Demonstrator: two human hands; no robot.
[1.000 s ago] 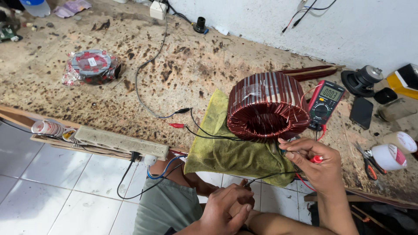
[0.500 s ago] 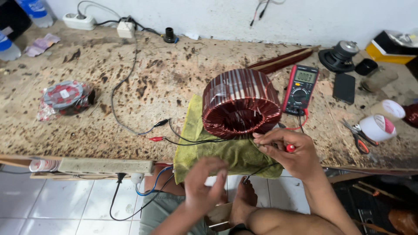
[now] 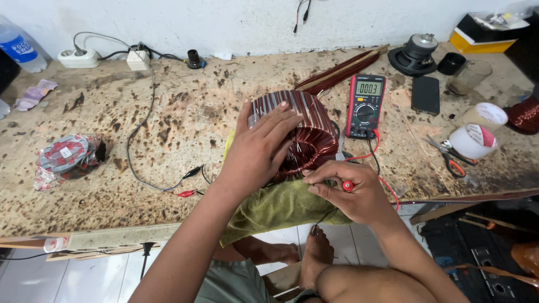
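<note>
Head view shows a continuity or resistance check under way on a large toroidal coil (image 3: 303,132) wound in reddish-brown enamelled wire, which sits on a green cloth (image 3: 275,205) at the near edge of the scorched, speckled workbench (image 3: 168,112). The left hand (image 3: 261,146) lies spread flat over the top and near-left flank of the coil, fingers wide, pressing it steady rather than gripping anything. The right hand (image 3: 351,193), just near and right of the coil, is pinched narrow around a red test probe (image 3: 347,185), its tip aimed at the coil's lower right side where the wire ends seem to come out; whether the tip actually touches bare copper cannot be told. A red lead (image 3: 375,151) runs from there back to the multimeter (image 3: 365,105), which lies just right of the coil with its display lit. To the left, a red and a black clip (image 3: 188,182) lie loose on the bench at the end of a thin black cable, well apart from the coil. Scissors (image 3: 446,154) and rolls of tape (image 3: 477,132) sit further right. By my judgement the measuring step is in hand: the coil is braced and the probe is being placed. What it calls for next is a firm, still contact of the tip on a clean wire end, the left hand holding its weight down so the coil does not roll on the cloth.
</note>
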